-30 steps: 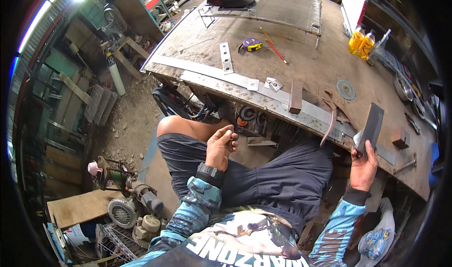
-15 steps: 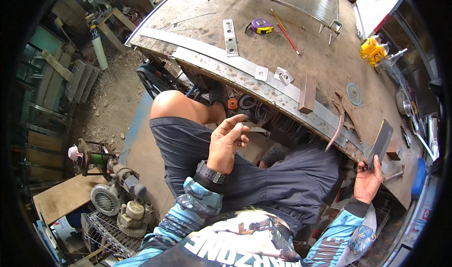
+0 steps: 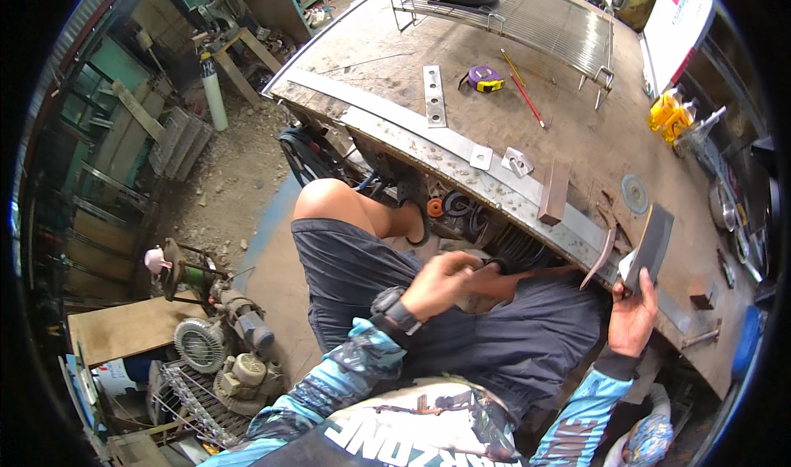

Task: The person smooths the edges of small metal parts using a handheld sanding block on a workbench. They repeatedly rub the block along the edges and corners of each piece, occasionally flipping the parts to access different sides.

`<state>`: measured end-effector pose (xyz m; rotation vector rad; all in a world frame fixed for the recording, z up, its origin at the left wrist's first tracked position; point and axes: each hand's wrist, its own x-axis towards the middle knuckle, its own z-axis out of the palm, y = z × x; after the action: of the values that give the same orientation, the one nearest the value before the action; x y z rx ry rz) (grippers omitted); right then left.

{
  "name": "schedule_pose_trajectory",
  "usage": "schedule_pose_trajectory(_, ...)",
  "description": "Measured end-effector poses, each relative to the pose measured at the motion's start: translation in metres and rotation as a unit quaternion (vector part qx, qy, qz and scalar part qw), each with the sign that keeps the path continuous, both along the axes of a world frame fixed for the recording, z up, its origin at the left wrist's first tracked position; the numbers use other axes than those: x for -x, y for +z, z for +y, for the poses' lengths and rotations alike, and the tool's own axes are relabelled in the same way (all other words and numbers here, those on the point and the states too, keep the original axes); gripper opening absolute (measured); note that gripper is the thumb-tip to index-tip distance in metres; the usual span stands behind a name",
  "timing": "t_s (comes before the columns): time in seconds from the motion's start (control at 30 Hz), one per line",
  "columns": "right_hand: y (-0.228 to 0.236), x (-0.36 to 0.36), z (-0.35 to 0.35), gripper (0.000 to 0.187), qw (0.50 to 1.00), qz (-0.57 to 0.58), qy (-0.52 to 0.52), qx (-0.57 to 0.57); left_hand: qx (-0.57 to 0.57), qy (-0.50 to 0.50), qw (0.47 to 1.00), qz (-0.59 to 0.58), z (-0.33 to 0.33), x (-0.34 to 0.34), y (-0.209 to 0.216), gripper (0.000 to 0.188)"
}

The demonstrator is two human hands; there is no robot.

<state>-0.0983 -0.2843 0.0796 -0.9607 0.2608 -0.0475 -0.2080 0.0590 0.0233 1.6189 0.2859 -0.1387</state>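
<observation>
My right hand (image 3: 633, 317) holds a dark, flat rectangular block (image 3: 652, 249) with a pale edge, upright at the near edge of the workbench. A small whitish patch shows beside the block, just above my fingers. My left hand (image 3: 441, 286), below a black wristwatch, is over my lap with its fingers toward the right. Motion smears those fingers, and I cannot make out whether anything is in them. Nearest the block on the bench are a curved handled tool (image 3: 601, 253) and a brown rectangular metal bar (image 3: 554, 193).
The workbench (image 3: 346, 63) carries a perforated metal strip (image 3: 433, 96), a purple-yellow tape measure (image 3: 482, 79), a red pencil (image 3: 529, 102), two small square plates and a grey disc (image 3: 634, 193). A wire rack (image 3: 544, 30) stands at the back. Motors (image 3: 245, 376) lie at lower left.
My left hand has moved right and lower across my lap. My right hand still holds the block, now turned with more of its face showing. The view has shifted, bringing a dark cap into sight.
</observation>
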Motion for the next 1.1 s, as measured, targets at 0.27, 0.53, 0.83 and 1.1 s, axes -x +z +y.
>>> schedule_pose_trajectory(0.27,0.002,0.007,-0.018,0.026,0.999,-0.039,-0.016,-0.015,-0.668,-0.449,0.592,0.038,-0.011,-0.063,-0.037,0.029)
schedule_pose_trajectory(0.53,0.001,0.031,-0.061,0.023,0.999,-0.026,-0.041,-0.009,-0.767,-0.505,0.394,0.037,0.029,-0.06,-0.155,0.037)
schedule_pose_trajectory(0.83,0.003,0.028,-0.057,0.021,0.999,-0.027,-0.036,-0.018,-0.677,-0.562,0.475,-0.007,0.057,-0.051,-0.175,0.031)
schedule_pose_trajectory(1.1,0.017,0.033,-0.053,0.025,0.998,-0.033,-0.032,-0.052,-0.688,-0.553,0.45,0.138,0.039,-0.044,-0.163,0.027)
